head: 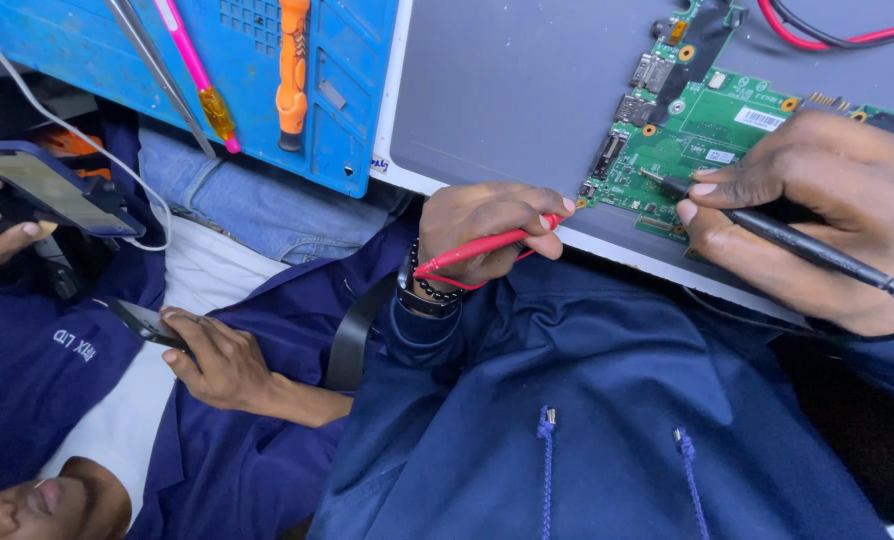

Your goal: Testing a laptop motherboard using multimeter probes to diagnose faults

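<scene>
My left hand [487,232] is closed around a red test probe [487,245], whose tip reaches the lower left corner of a green circuit board [712,130]. My right hand [817,215] grips a black test probe [797,240] like a pen, its metal tip touching the board near its lower edge. The board lies on a grey mat [517,90]. A beaded bracelet sits on my left wrist. The black probe's cable runs off to the right.
A blue tool tray [257,80] at top left holds a pink screwdriver [199,75], an orange-handled tool [291,70] and tweezers. Red and black leads [827,35] lie at top right. Another person in a blue jacket lies at left, holding a phone [47,185].
</scene>
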